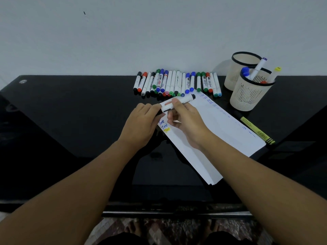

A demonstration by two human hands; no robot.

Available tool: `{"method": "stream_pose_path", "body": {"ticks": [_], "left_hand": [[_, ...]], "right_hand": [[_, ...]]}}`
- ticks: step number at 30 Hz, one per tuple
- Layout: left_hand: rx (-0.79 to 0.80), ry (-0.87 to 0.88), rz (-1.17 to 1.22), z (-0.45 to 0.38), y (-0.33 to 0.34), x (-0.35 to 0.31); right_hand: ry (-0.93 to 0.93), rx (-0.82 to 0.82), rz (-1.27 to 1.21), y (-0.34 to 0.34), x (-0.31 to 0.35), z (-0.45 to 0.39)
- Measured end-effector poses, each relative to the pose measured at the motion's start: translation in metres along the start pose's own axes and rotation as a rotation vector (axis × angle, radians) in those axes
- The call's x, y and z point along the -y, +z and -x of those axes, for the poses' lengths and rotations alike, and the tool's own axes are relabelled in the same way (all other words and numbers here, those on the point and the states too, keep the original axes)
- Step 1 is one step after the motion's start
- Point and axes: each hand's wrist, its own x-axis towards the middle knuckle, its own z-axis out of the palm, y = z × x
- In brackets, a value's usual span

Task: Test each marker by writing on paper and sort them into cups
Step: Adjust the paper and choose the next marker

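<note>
**A:** Starting from the left, what was the left hand (pixel 143 121) doing?

**B:** Its fingers were curled at the near end of the black-capped marker (pixel 177 103), over the sheet of paper (pixel 221 131) on the black table (pixel 70 112). The fingertips pinched that end, where something dark showed; I judged it to be the cap, either coming off or going on, but I couldn't tell which.

**A:** And the right hand (pixel 185 119)?

**B:** It gripped the white barrel, thumb on top, fingers wrapped beneath. The marker lay nearly level, its far black end pointing toward the cups.

**A:** How should that step have been done well?

**B:** Hold the barrel steady and pull or push straight along its axis, not at an angle, so the tip wouldn't smear the fingers. Keep it above the paper, close to the blue and yellow test scribbles (pixel 165 127), where bare space remained for a stroke.

**A:** What lay further right?

**B:** The row of untested markers (pixel 177 83) sat behind the paper along the wall. Beyond it stood two mesh cups: the rear cup (pixel 237 71) looked empty, the front cup (pixel 251 96) held several markers. A yellow highlighter (pixel 257 130) lay just beside the paper's right edge.
</note>
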Motion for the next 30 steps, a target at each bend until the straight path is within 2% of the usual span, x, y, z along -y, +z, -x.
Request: {"method": "stream_pose_path", "body": {"ticks": [3, 8, 18, 30], "left_hand": [[-0.007, -0.019, 0.035, 0.000, -0.006, -0.005], [0.024, -0.055, 0.075, 0.001, -0.010, -0.009], [0.051, -0.092, 0.116, 0.003, -0.008, -0.007], [0.112, -0.097, 0.169, 0.004, -0.010, -0.007]], "right_hand": [[-0.010, -0.034, 0.008, -0.001, 0.001, -0.001], [-0.031, 0.021, 0.069, -0.006, 0.006, -0.002], [-0.006, -0.039, -0.035, 0.002, 0.003, -0.006], [0.010, 0.092, -0.070, -0.012, 0.001, -0.013]]}}
